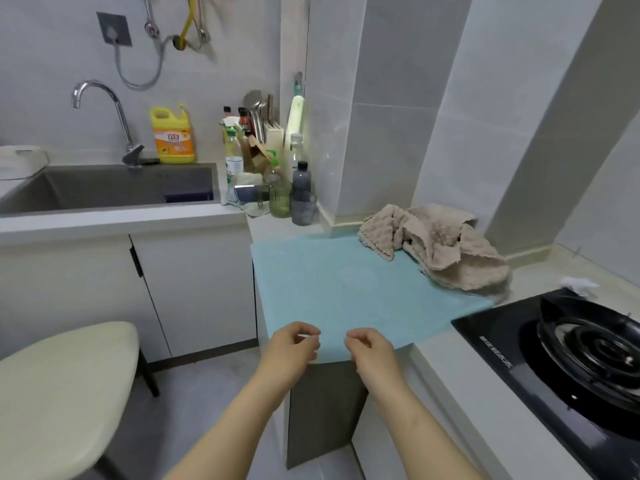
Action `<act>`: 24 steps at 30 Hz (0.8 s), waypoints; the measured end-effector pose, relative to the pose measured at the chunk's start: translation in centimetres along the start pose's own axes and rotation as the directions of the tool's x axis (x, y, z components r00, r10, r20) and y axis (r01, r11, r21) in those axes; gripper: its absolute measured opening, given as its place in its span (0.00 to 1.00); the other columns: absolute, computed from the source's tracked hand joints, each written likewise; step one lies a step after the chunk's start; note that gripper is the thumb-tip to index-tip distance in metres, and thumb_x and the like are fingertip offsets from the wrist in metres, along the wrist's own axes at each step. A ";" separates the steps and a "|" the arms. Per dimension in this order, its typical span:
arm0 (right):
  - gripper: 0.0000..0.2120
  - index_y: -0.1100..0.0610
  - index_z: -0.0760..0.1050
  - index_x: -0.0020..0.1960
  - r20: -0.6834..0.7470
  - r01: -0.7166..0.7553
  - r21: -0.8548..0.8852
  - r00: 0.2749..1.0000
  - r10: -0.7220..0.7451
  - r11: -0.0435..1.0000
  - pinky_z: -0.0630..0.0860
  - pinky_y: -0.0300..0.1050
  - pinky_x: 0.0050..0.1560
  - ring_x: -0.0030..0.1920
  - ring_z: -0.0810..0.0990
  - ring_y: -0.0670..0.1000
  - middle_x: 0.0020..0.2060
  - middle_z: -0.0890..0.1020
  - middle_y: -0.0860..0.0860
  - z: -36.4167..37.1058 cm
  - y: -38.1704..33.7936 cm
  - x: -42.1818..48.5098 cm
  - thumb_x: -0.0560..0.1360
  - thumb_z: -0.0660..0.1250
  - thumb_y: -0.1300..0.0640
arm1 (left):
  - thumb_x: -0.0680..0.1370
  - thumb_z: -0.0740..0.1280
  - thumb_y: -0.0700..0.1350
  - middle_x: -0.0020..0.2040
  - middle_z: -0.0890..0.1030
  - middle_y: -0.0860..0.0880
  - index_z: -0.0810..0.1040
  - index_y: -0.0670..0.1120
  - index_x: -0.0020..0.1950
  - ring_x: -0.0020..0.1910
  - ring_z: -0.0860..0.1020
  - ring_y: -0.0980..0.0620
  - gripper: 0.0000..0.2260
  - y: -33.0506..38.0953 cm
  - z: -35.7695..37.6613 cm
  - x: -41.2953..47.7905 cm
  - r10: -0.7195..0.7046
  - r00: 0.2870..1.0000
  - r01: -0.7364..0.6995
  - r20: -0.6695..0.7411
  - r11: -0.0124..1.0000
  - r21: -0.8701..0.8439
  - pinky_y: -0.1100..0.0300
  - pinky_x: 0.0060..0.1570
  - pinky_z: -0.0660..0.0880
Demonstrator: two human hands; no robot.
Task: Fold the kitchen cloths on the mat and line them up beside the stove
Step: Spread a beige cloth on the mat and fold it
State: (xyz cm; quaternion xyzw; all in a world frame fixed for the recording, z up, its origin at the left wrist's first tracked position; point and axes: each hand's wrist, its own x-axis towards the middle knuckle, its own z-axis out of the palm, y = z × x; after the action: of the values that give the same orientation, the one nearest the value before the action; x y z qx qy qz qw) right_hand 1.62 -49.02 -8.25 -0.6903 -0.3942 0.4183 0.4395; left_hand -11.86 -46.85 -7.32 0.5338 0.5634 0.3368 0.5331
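Beige cloths (440, 244) heaped on mat (346, 285) | left hand (294, 344), right hand (370, 348): grip loose, empty | sink (104, 188): purple object (188, 195)

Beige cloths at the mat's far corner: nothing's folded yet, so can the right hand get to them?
Probably yes. The right hand hovers at the near edge of the mat holding nothing, and only bare mat lies between it and the beige cloths.
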 end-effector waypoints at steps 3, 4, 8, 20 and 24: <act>0.06 0.52 0.73 0.53 -0.004 0.013 -0.006 1.000 -0.013 1.000 0.69 0.37 0.43 0.51 0.75 0.48 0.50 0.77 0.47 2.1 -1.5 5.6 0.78 0.61 0.58 | 0.78 0.61 0.43 0.47 0.81 0.50 0.77 0.50 0.51 0.45 0.79 0.53 0.06 1.2 -1.0 6.1 0.004 1.000 -0.004 -0.007 1.000 0.018 0.60 0.46 0.74; 0.06 0.52 0.73 0.53 -0.011 0.016 0.012 1.000 -0.016 1.000 0.69 0.37 0.42 0.51 0.75 0.48 0.49 0.77 0.46 2.6 -1.9 7.7 0.78 0.61 0.58 | 0.78 0.61 0.43 0.47 0.81 0.50 0.78 0.50 0.50 0.44 0.80 0.53 0.06 1.6 -1.1 8.3 0.005 1.000 -0.005 -0.005 1.000 0.016 0.59 0.47 0.74; 0.04 0.54 0.75 0.50 -0.093 -0.029 0.141 0.995 0.043 0.990 0.69 0.41 0.46 0.49 0.75 0.50 0.45 0.77 0.47 4.0 -3.6 16.3 0.76 0.62 0.60 | 0.78 0.61 0.43 0.46 0.81 0.49 0.78 0.50 0.50 0.41 0.79 0.54 0.07 3.8 -1.0 16.1 -0.009 0.998 0.009 0.059 1.000 0.004 0.62 0.41 0.72; 0.04 0.57 0.75 0.44 -0.435 -0.118 0.278 0.869 0.235 0.953 0.67 0.41 0.34 0.37 0.72 0.50 0.37 0.75 0.51 0.4 -5.1 30.2 0.75 0.62 0.64 | 0.78 0.60 0.41 0.48 0.78 0.52 0.75 0.52 0.48 0.48 0.77 0.50 0.07 9.1 2.5 35.3 0.112 0.946 -0.180 0.304 0.962 0.205 0.61 0.45 0.72; 0.04 0.57 0.73 0.44 -0.547 -0.164 0.267 0.786 0.290 0.950 0.64 0.41 0.31 0.32 0.69 0.49 0.34 0.73 0.51 -0.5 -4.7 33.5 0.75 0.60 0.62 | 0.76 0.63 0.42 0.61 0.71 0.53 0.72 0.50 0.61 0.58 0.73 0.49 0.13 10.6 6.8 41.0 0.293 0.837 -0.465 0.462 0.826 0.320 0.59 0.56 0.69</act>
State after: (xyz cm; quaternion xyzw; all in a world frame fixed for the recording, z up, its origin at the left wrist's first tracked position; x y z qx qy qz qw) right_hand 12.59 -17.14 -11.45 -0.7781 -0.1101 0.2764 0.5532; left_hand 2.90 -6.56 -8.52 0.7948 0.3835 0.1949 0.4280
